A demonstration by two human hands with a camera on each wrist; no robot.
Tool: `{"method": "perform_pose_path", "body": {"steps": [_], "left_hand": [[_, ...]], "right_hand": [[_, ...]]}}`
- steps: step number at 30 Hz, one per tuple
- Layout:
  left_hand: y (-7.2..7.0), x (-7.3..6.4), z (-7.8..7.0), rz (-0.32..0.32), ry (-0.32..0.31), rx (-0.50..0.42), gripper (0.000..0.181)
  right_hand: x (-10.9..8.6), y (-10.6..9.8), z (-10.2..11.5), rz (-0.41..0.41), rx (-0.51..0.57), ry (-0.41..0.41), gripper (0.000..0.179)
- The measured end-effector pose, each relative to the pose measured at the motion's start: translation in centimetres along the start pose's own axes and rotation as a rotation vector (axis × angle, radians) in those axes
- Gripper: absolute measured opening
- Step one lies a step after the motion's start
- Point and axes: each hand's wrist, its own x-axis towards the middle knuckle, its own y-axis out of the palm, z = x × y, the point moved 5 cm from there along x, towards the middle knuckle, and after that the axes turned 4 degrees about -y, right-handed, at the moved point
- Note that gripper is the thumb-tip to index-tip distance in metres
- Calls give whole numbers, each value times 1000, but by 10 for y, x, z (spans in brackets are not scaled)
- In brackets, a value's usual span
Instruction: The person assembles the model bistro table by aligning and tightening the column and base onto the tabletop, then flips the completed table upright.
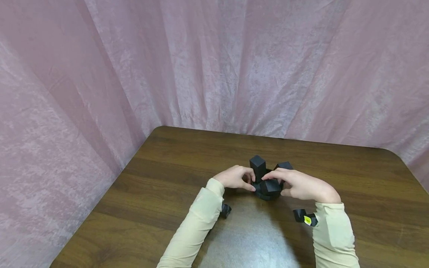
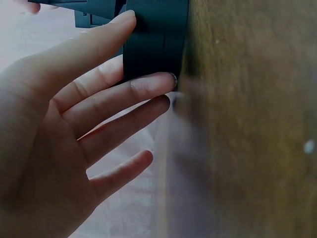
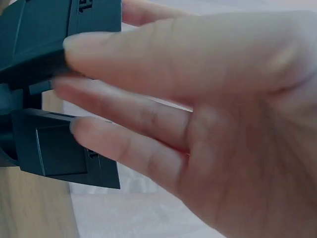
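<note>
On the table is a black round-based piece (image 1: 266,197) with several angular blocks standing up from its rim. My left hand (image 1: 236,177) is at its left side, thumb and fingertips gripping the low round base (image 2: 156,42), with the little finger free. My right hand (image 1: 306,185) reaches over from the right and holds the front block (image 1: 270,185) between thumb and index finger. In the right wrist view the thumb lies along this block (image 3: 42,37), which carries raised figures, partly covered. Other fingertips overlap a second block (image 3: 62,153). A tall block (image 1: 257,167) rises at the back left.
The brown wooden table (image 1: 161,178) has rounded far corners. Pink velvety curtains (image 1: 214,74) hang along its back and left edges. Small black cameras, one at the left wrist (image 1: 225,210) and one at the right (image 1: 299,215), sit close above the tabletop.
</note>
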Motion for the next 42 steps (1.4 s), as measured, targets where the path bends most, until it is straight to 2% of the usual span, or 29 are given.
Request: {"method": "perform_pose_path", "body": {"steps": [4, 8, 17, 23, 28, 37, 42], "left_hand": [[0, 0, 1, -3, -6, -11, 26], [1, 1, 1, -3, -4, -23, 26], [2, 1, 0, 2, 1, -23, 24], [3, 3, -2, 0, 14, -34, 24], [2, 3, -3, 4, 6, -30, 24], [1, 2, -4, 14, -4, -34, 23], [1, 1, -3, 15, -9, -33, 25]], "right_hand": [[0, 0, 1, -1, -2, -22, 59], [1, 0, 1, -12, -36, -42, 48], [9, 3, -3, -55, -38, 20, 40], [12, 2, -7, -60, -64, 63, 41], [10, 2, -12, -48, -63, 107, 48], [5, -1, -16, -59, -21, 120, 54], [2, -5, -18, -58, -31, 145, 49]]}}
